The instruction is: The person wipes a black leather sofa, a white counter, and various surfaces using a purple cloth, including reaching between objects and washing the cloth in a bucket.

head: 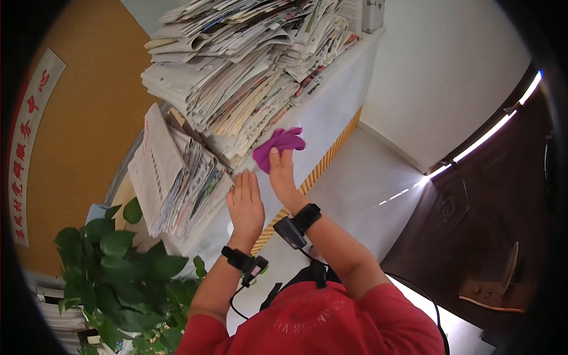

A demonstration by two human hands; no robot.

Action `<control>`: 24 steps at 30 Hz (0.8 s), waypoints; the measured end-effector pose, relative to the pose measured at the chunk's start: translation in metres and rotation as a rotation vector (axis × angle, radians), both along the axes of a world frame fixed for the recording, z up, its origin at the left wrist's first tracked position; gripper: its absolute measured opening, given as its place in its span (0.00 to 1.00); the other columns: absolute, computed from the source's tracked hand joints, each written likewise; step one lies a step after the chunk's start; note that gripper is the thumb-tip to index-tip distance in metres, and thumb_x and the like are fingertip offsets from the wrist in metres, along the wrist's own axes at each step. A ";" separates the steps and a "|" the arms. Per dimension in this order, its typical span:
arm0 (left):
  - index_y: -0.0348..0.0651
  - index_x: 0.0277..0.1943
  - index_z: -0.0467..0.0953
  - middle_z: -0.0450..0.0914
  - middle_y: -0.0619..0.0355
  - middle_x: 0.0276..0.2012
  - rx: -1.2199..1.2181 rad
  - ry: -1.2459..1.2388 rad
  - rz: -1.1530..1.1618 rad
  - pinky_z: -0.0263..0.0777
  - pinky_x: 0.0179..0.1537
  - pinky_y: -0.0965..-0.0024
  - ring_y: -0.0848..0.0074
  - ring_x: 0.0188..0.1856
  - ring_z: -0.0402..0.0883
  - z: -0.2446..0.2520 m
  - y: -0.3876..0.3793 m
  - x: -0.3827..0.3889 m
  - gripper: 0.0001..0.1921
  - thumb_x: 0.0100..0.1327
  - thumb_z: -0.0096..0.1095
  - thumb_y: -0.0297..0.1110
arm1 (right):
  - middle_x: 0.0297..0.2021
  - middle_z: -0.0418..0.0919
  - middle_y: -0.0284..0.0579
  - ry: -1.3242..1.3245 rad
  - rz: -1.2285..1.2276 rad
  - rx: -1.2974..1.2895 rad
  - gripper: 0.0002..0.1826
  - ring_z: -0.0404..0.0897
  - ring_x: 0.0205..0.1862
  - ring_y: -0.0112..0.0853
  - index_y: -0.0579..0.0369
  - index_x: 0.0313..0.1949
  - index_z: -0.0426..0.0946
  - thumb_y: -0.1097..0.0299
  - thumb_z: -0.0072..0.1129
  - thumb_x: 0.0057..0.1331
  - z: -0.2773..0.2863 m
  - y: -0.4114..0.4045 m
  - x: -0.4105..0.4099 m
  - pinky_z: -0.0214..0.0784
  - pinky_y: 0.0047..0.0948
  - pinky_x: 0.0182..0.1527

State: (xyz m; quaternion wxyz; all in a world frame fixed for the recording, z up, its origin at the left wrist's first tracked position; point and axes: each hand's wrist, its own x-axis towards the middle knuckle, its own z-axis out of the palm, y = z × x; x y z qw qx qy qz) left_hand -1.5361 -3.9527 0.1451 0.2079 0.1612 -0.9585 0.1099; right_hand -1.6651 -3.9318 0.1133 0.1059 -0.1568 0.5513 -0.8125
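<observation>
My right hand [282,175] holds a crumpled purple cloth [278,146] over the pale counter top [328,97]. Beside it on the left, my left hand [246,206] lies flat with its fingers together at the counter's edge, near a short pile of newspapers [188,195]; nothing shows in it. A tall, uneven stack of newspapers [239,66] rises just beyond both hands. Each wrist wears a black strap with a small device and a cable.
A leafy green plant [115,266] stands at the lower left. A grey metallic case [372,15] sits at the counter's far end. Slatted trim [330,159] runs along the counter front. A dark wooden door [470,213] is at the right, beyond the pale floor [359,186].
</observation>
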 end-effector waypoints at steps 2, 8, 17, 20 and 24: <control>0.31 0.60 0.63 0.66 0.44 0.59 0.006 0.019 -0.025 0.56 0.54 0.57 0.59 0.61 0.66 0.000 -0.006 -0.003 0.30 0.51 0.55 0.23 | 0.52 0.60 0.64 0.105 -0.061 0.194 0.17 0.59 0.55 0.53 0.69 0.53 0.60 0.71 0.43 0.68 -0.012 -0.017 -0.021 0.47 0.40 0.62; 0.42 0.50 0.75 0.68 0.45 0.60 -0.002 0.057 -0.088 0.55 0.48 0.61 0.62 0.58 0.70 0.004 -0.013 -0.006 0.22 0.47 0.58 0.25 | 0.31 0.72 0.56 0.026 -0.343 0.405 0.13 0.70 0.34 0.53 0.67 0.39 0.64 0.66 0.40 0.69 -0.043 -0.021 -0.165 0.63 0.43 0.39; 0.48 0.39 0.77 0.71 0.46 0.58 -0.034 0.046 -0.046 0.54 0.44 0.64 0.63 0.57 0.71 -0.003 -0.018 -0.002 0.13 0.48 0.56 0.23 | 0.62 0.60 0.42 -0.142 -0.057 -0.128 0.27 0.61 0.61 0.26 0.60 0.66 0.51 0.62 0.39 0.73 -0.042 0.000 -0.137 0.50 0.23 0.63; 0.49 0.37 0.76 0.72 0.46 0.57 -0.008 0.028 -0.025 0.53 0.44 0.64 0.62 0.57 0.72 -0.001 -0.013 -0.003 0.13 0.48 0.55 0.22 | 0.46 0.70 0.41 -0.125 -0.181 -0.092 0.17 0.67 0.46 0.26 0.62 0.54 0.63 0.65 0.39 0.72 -0.014 -0.003 -0.153 0.61 0.25 0.51; 0.49 0.35 0.75 0.73 0.47 0.56 -0.005 0.036 0.039 0.54 0.44 0.63 0.61 0.55 0.73 0.000 -0.007 -0.010 0.13 0.46 0.55 0.19 | 0.26 0.65 0.36 -0.076 -0.283 0.090 0.13 0.63 0.30 0.23 0.56 0.34 0.66 0.61 0.41 0.72 -0.012 -0.006 -0.241 0.59 0.26 0.33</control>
